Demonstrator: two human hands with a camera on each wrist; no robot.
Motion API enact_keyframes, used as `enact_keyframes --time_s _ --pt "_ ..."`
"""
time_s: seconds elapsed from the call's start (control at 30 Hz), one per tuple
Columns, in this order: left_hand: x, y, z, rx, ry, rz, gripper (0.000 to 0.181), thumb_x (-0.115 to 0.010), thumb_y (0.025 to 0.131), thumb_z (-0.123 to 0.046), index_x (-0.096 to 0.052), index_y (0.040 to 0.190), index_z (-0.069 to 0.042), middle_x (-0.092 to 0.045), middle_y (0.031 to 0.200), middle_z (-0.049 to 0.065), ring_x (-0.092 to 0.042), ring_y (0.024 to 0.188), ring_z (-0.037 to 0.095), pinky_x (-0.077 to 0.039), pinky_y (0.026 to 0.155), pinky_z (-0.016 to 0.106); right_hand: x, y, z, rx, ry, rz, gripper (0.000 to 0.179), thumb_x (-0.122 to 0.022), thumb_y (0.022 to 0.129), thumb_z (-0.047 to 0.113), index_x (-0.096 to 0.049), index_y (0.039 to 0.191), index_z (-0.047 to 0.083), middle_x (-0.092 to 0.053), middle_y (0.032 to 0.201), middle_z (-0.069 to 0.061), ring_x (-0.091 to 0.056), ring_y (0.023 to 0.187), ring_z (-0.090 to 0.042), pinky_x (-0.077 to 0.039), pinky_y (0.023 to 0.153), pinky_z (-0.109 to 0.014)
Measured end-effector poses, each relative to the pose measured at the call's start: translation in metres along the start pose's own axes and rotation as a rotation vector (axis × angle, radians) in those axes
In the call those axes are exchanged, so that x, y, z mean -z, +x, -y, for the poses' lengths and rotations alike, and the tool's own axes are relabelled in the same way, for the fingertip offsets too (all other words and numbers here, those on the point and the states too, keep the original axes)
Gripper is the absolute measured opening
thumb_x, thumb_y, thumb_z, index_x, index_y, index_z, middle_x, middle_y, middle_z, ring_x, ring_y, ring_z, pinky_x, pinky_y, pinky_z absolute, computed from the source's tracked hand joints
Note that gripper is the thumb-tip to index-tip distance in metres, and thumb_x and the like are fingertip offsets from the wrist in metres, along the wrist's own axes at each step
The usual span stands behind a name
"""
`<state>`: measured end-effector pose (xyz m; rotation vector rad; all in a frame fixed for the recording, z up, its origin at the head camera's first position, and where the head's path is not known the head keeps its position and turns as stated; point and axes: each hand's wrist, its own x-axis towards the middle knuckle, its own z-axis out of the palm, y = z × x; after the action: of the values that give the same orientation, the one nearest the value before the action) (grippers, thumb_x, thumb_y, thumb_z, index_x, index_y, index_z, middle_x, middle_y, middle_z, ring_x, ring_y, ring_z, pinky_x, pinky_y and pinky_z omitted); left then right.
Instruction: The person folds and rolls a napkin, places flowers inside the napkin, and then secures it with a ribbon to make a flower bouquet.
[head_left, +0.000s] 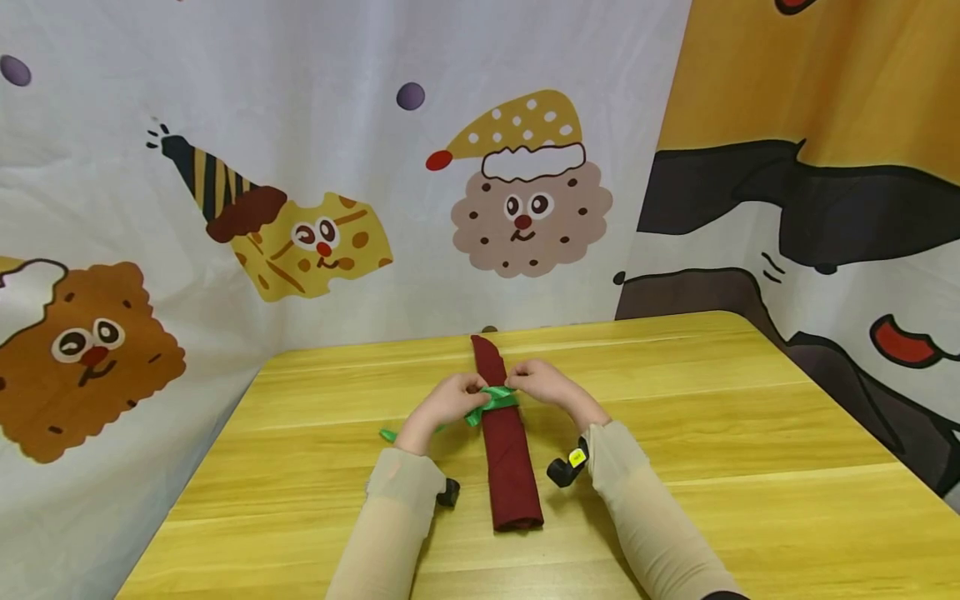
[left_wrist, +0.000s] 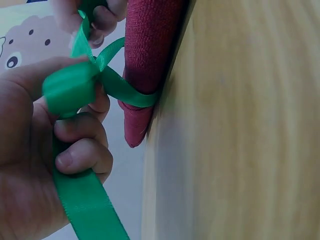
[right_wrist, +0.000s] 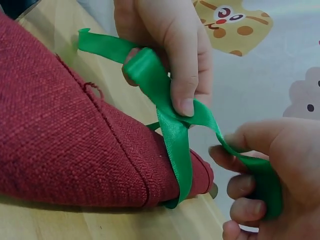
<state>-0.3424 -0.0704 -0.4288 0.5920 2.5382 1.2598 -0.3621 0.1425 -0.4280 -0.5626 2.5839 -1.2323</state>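
A dark red cloth roll (head_left: 513,467) lies lengthwise on the table, with a green satin ribbon (head_left: 501,398) around it toward its far end. My left hand (head_left: 453,400) pinches a folded loop of the ribbon close beside the roll; in the left wrist view its curled fingers hold the ribbon (left_wrist: 90,200), whose tail hangs below. Across the roll, my right hand (head_left: 547,383) grips the other length of ribbon, which runs into its curled fingers in the right wrist view (right_wrist: 265,185). The ribbon strands cross between the two hands, above the cloth roll (right_wrist: 100,135).
The wooden table (head_left: 675,400) has its back edge against a white curtain (head_left: 337,108) printed with cartoon food figures. A loose ribbon end (head_left: 387,435) shows left of my left wrist. Small black devices (head_left: 566,471) sit at both wrists.
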Motion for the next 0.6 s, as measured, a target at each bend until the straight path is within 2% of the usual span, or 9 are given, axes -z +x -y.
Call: enact_keyframes --time_s 0.17,0.33,0.47,0.6 --pt "0.0003 0.0 -0.0009 -0.006 0.007 0.021 0.016 -0.065 0.094 -0.025 -0.069 0.099 -0.011 -0.062 0.08 0.002 -0.05 0.059 0.014 -0.042 0.059 0.029 0.0001 -0.0023 0.0024 0.065 0.029 0.05 0.019 -0.055 0.098 0.018 -0.071 0.093 0.008 -0.065 0.089 -0.002 -0.05 0.076 -0.017 -0.042 0.071 -0.032" --pt "0.0007 0.0005 -0.0005 -0.014 0.015 0.03 0.02 -0.069 0.091 -0.032 -0.071 0.094 -0.013 -0.056 0.071 -0.003 -0.035 0.053 0.012 -0.035 0.057 0.028 -0.0024 -0.0013 0.0044 0.11 0.033 0.07 0.018 -0.055 0.098 0.014 -0.071 0.093 0.007 -0.064 0.085 -0.003 -0.045 0.068 -0.015 -0.04 0.064 -0.03" --pt "0.0017 -0.0005 -0.0002 -0.01 0.009 0.043 0.026 -0.07 0.089 -0.037 -0.072 0.096 -0.012 -0.054 0.068 0.0 -0.032 0.052 0.012 -0.033 0.054 0.028 -0.0018 -0.0019 0.0048 0.103 0.023 0.05 0.018 -0.056 0.098 0.015 -0.071 0.093 0.007 -0.064 0.085 -0.004 -0.044 0.067 -0.014 -0.039 0.064 -0.03" --pt "0.0031 -0.0022 -0.0025 0.004 0.029 0.042 0.029 -0.069 0.09 -0.04 -0.073 0.099 -0.013 -0.062 0.078 0.001 -0.039 0.056 0.012 -0.036 0.056 0.028 0.0013 -0.0031 0.0039 0.105 0.011 0.016 0.017 -0.057 0.097 0.014 -0.071 0.093 0.007 -0.066 0.09 -0.002 -0.049 0.075 -0.015 -0.041 0.069 -0.031"
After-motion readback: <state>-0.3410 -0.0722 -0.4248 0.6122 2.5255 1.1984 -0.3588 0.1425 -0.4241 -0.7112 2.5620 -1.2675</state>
